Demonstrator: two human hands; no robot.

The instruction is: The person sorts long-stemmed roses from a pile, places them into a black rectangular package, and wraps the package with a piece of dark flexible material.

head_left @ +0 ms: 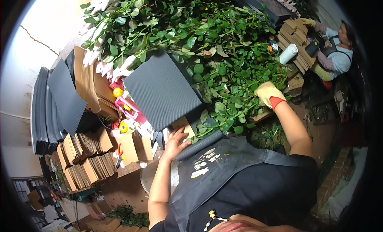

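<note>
My left hand [176, 143], bare, lies with its fingers apart on a strip of brown cardboard [184, 126] by the table's near edge. Just beyond it stands a dark grey corrugated sheet [161, 92], folded to a box-like shape. My right hand [269, 94] wears a cream glove with a red cuff. Its fingers curl closed at the right end of a heap of leafy green stems [235, 88], where the leaves partly hide the grip. More leafy stems [211, 126] reach from there across to a dark rolled edge [199, 146] in front of my apron.
At left stand dark sheets [66, 92] and stacked brown cardboard [89, 160], with orange-handled pruning shears [119, 155] beside them. A pink tape dispenser [129, 109] lies behind the grey sheet. At far right a co-worker [339, 52] handles cardboard pieces [295, 40] near a white roll [288, 54].
</note>
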